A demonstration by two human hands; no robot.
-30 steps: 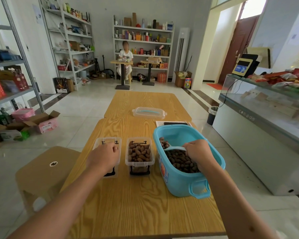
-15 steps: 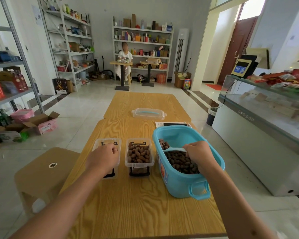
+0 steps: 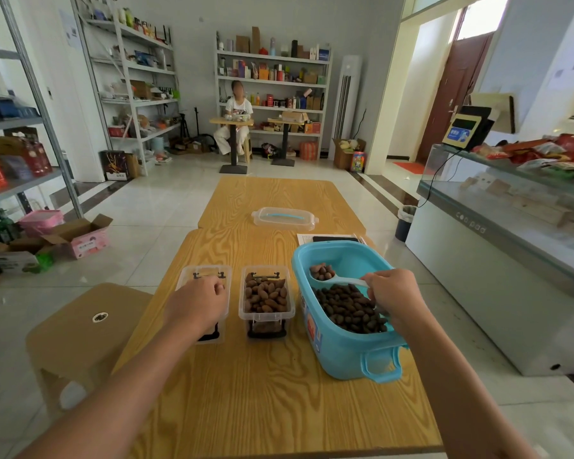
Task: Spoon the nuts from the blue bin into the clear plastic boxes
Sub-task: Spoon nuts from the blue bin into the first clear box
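Scooping step in hand: right hand (image 3: 391, 298) pinches the handle of a white spoon (image 3: 337, 279), whose bowl carries a few nuts and sits lifted above the heap inside the blue bin (image 3: 345, 352), toward its far left corner. Load not yet over any box.

Left hand (image 3: 198, 304) rests on the left clear box (image 3: 203, 271), fingers curled over its top. Looks like a steadying hold, though whether it truly grips the rim or only lies there I cannot tell.

Next move, as I judge it: carry the spoon left over the bin wall, keeping the bowl level so nothing rolls off, then tip it into a box. The hand over the left box would have to give way if that one is the target.

Containers:
- Blue bin, near right on the wooden table (image 3: 262, 392). Dark brown nuts (image 3: 348, 308) cover its floor, plenty left.
- Middle clear box (image 3: 266, 301), just left of the bin, close to full of nuts.
- Left clear box, beside the middle one. Contents mostly hidden by the hand; what shows of its far part looks empty.
- Clear lid (image 3: 284, 218) with a blue strip, lying farther up the table, well apart from the boxes.
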